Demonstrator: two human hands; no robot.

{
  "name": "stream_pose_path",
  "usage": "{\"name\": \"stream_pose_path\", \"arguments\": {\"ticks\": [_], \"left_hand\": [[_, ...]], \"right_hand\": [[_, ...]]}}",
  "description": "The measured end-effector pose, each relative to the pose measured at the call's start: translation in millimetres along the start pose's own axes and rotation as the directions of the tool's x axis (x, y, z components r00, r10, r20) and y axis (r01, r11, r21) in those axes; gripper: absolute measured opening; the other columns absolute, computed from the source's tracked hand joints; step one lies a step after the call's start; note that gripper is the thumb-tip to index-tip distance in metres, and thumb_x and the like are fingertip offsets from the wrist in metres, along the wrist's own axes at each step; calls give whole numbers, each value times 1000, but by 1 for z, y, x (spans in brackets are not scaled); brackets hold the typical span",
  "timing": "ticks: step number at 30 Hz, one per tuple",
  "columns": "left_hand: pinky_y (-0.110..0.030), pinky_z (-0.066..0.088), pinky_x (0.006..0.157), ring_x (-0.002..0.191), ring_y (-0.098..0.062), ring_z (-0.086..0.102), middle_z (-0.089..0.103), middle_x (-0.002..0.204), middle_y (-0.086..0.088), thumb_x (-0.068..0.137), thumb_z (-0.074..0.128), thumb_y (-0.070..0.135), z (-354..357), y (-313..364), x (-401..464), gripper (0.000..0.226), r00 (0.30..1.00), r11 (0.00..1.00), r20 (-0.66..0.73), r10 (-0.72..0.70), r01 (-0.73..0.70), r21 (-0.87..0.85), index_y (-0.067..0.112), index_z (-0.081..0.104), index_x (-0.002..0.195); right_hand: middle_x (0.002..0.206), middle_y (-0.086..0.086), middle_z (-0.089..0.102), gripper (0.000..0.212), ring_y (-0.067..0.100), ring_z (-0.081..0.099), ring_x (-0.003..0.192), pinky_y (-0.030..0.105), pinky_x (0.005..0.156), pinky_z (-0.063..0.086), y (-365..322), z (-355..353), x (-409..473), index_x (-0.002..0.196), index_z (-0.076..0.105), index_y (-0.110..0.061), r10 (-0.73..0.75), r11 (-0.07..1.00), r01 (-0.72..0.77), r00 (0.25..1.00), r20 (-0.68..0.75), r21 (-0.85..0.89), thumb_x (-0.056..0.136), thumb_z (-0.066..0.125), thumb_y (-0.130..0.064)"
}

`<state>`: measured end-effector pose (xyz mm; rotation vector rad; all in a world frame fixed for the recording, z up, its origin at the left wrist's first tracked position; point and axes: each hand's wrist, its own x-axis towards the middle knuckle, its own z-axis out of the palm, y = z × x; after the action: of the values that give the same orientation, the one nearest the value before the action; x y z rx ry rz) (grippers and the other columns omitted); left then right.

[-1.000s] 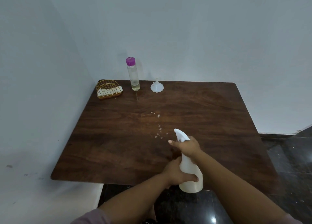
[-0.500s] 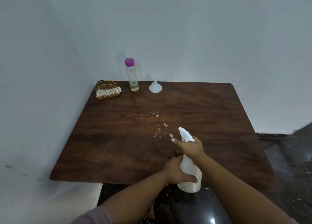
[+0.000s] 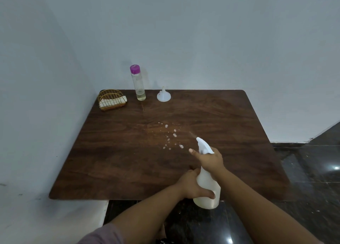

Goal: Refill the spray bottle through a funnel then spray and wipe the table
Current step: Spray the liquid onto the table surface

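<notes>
I see one white spray bottle (image 3: 207,186) held over the near edge of the wooden surface (image 3: 114,161), nozzle aimed at the middle. My left hand (image 3: 191,186) wraps its fingers around the bottle's body; my right hand (image 3: 209,160) grips the neck, fingers curled at the trigger with one finger pointing forward. A scatter of droplets (image 3: 172,138) lies just beyond the nozzle. At the far edge stand one funnel (image 3: 163,95), upside down, one clear bottle (image 3: 138,83) with a purple cap, and one gold wire basket (image 3: 111,99).
</notes>
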<state>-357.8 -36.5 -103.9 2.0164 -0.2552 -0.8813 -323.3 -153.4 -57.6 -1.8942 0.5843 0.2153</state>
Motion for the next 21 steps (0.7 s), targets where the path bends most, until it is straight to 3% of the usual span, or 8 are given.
{"name": "stream_pose_path", "arguments": {"ticks": [3,7,9,11,13,15,19,21], "left_hand": [[-40,52,97,115,-11,57,61,123,14,53,83,56,7,3,0,82,1000,1000,22,0,0,-7,38,52,127],[-39,52,97,116,-12,56,60,124,13,58,85,49,16,6,-2,79,998,999,57,1,1,-39,35,52,129],[-39,51,98,117,-13,55,59,126,10,61,86,46,24,10,-3,77,997,999,73,10,-7,-34,32,52,130],[-40,51,98,117,-13,55,59,126,10,58,85,48,34,13,-5,81,997,999,79,12,-8,-43,32,52,130],[-39,51,99,118,-13,54,58,127,11,56,85,50,43,13,-8,85,996,998,92,6,-1,-63,33,51,132],[-38,51,99,118,-11,55,59,127,12,56,85,52,52,12,-11,86,994,997,106,2,7,-79,34,51,133],[-40,50,99,120,-12,54,57,129,12,53,84,58,76,13,-16,90,994,998,111,-6,14,-68,34,49,133],[-40,50,99,121,-12,53,56,130,13,51,84,58,85,11,-20,92,995,997,102,-16,23,-67,34,49,133]], "right_hand": [[109,2,60,64,18,54,93,33,85,48,5,-5,-4,122,56,-14,72,997,-71,994,-81,8,73,79,-47],[112,-2,53,72,18,50,105,32,88,42,11,-16,-12,133,50,-18,21,999,-19,999,49,-34,75,75,-53],[107,-1,54,72,18,51,100,32,86,44,15,-23,-16,130,51,-12,51,998,-51,999,-11,-24,74,77,-50],[114,1,59,75,19,54,99,34,88,48,23,-27,-17,130,51,-11,84,996,-85,994,-67,-16,72,79,-49],[120,1,58,75,17,53,100,33,88,48,30,-33,-22,130,51,-15,76,996,-76,997,-7,-53,71,78,-53],[112,-4,55,65,14,50,100,30,85,44,37,-39,-30,122,52,-19,47,996,-43,997,53,-75,73,76,-54],[100,-2,63,55,15,59,93,33,85,51,54,-48,-38,111,60,-15,65,997,-66,997,-34,-49,71,81,-47],[100,-5,63,48,12,58,93,30,83,50,63,-51,-44,104,57,-22,47,997,-47,999,13,-53,70,81,-47]]}}
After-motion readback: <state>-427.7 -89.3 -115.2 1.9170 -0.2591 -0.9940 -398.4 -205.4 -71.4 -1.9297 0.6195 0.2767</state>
